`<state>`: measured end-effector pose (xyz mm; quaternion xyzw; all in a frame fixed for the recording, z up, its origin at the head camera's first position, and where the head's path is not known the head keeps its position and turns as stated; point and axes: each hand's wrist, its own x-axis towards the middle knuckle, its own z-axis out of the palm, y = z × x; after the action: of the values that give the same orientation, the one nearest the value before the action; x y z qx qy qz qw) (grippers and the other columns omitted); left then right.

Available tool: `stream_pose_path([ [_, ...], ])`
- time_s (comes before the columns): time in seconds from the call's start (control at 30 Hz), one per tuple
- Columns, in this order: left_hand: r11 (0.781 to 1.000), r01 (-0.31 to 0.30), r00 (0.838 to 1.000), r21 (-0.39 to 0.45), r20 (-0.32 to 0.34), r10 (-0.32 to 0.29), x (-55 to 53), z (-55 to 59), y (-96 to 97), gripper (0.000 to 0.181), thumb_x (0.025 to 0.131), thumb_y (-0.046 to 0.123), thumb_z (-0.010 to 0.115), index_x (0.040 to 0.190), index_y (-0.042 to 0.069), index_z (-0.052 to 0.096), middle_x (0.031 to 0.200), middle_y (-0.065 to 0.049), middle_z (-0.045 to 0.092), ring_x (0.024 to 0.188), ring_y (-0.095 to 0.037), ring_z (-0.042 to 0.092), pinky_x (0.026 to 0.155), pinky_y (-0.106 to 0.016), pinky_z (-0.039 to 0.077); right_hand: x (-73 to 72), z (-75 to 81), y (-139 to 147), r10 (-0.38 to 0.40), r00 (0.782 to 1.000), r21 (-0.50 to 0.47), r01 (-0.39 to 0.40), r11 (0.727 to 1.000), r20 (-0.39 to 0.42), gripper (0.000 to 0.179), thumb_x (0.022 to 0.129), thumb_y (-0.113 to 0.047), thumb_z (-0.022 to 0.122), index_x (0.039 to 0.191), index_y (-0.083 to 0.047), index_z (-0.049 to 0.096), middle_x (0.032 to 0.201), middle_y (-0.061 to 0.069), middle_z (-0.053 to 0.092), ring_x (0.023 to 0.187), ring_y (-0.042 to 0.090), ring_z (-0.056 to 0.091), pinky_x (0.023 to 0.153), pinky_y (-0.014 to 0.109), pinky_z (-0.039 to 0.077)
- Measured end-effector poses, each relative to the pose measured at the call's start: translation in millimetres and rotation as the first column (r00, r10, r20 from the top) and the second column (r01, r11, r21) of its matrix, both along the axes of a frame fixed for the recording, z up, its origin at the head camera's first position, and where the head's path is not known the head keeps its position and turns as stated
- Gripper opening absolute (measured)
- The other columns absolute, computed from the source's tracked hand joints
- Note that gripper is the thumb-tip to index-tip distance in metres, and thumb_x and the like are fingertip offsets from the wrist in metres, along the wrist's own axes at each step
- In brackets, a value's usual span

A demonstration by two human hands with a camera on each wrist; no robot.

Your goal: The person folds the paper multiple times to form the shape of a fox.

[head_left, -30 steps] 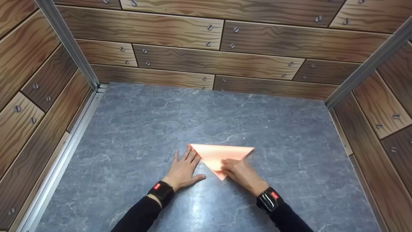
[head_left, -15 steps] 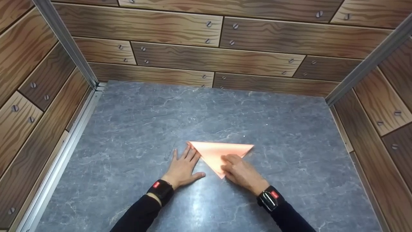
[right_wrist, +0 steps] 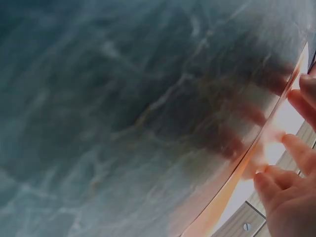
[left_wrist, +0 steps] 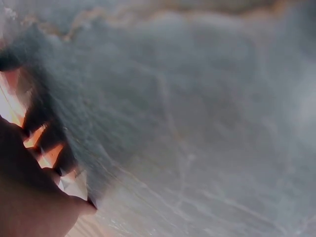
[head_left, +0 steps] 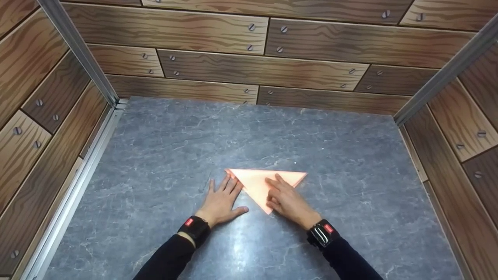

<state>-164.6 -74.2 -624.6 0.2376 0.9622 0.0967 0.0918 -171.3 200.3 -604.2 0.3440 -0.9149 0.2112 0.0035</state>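
A peach-orange sheet of paper [head_left: 251, 181], folded into a triangle, lies on the table with its long edge at the back and a corner toward the person. My left hand [head_left: 221, 204] is spread flat beside it, fingertips on its left edge and thumb out to the side. Over the right half of the sheet is my right hand [head_left: 291, 204], index and middle fingers reaching across the surface and the other fingers bent near the front corner. In the right wrist view, several fingertips touch the bright face of the paper [right_wrist: 232, 190].
The blue-grey marbled table top [head_left: 175, 136] spreads around the paper. Wood-patterned panels [head_left: 218, 70] enclose it at the back and both sides, with metal posts in the corners and a metal rail [head_left: 83, 171] along the left edge.
The fingers of my right hand have straightened and moved up across the paper from a more bent pose. My left hand stays in place at the left edge.
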Motion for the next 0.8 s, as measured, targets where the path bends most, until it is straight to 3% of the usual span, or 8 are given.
stream_pose_path([
  [0.1,1.0,0.0,1.0,-0.003,0.011,0.0,0.0,0.4,0.0,0.092,0.096,0.076,0.045,0.165,0.018,0.027,0.172,-0.007,0.018,0.159,-0.031,0.009,0.119,-0.073,0.011,-4.5,-0.3,0.2,0.003,1.0,-0.007,-0.003,1.0,-0.004,0.02,0.086,-0.02,0.082,0.097,-0.009,0.069,0.149,0.026,0.052,0.142,0.055,0.038,0.119,0.06,0.03],
  [0.2,1.0,0.005,1.0,0.012,0.008,-0.005,0.7,0.2,-0.6,0.091,0.096,0.075,0.045,0.165,0.018,0.028,0.172,-0.007,0.02,0.159,-0.031,0.01,0.119,-0.074,0.01,-7.8,0.3,1.1,0.004,1.0,0.002,-0.004,1.0,0.02,0.038,0.086,-0.023,0.082,0.117,-0.005,0.071,0.153,0.026,0.048,0.144,0.054,0.036,0.119,0.062,0.029],
  [0.33,0.999,0.013,1.0,0.031,0.0,-0.013,1.1,0.2,-1.3,0.09,0.097,0.073,0.046,0.164,0.017,0.029,0.171,-0.008,0.022,0.159,-0.032,0.011,0.118,-0.074,0.011,-9.8,2.5,2.8,-0.006,0.995,0.053,0.001,0.999,0.104,0.059,0.09,-0.028,0.079,0.143,-0.008,0.061,0.163,0.022,0.035,0.149,0.052,0.026,0.12,0.065,0.024],
  [0.53,0.998,0.019,1.0,0.054,-0.013,-0.018,1.1,2.2,-0.9,0.089,0.097,0.07,0.051,0.163,0.013,0.033,0.169,-0.012,0.026,0.157,-0.035,0.015,0.117,-0.075,0.012,-9.7,6.0,5.4,-0.025,0.981,0.13,-0.001,0.991,0.193,0.061,0.095,-0.034,0.073,0.15,-0.015,0.055,0.169,0.015,0.024,0.154,0.048,0.014,0.122,0.064,0.018],
  [0.8,1.0,0.0,0.999,0.003,0.033,0.0,1.5,4.0,0.5,0.092,0.097,0.074,0.046,0.166,0.017,0.025,0.172,-0.009,0.017,0.159,-0.032,0.005,0.119,-0.073,0.008,-4.2,4.9,8.1,-0.018,0.974,0.14,-0.014,0.99,0.224,0.06,0.098,-0.035,0.069,0.153,-0.017,0.052,0.17,0.014,0.021,0.155,0.047,0.009,0.123,0.063,0.016],
])
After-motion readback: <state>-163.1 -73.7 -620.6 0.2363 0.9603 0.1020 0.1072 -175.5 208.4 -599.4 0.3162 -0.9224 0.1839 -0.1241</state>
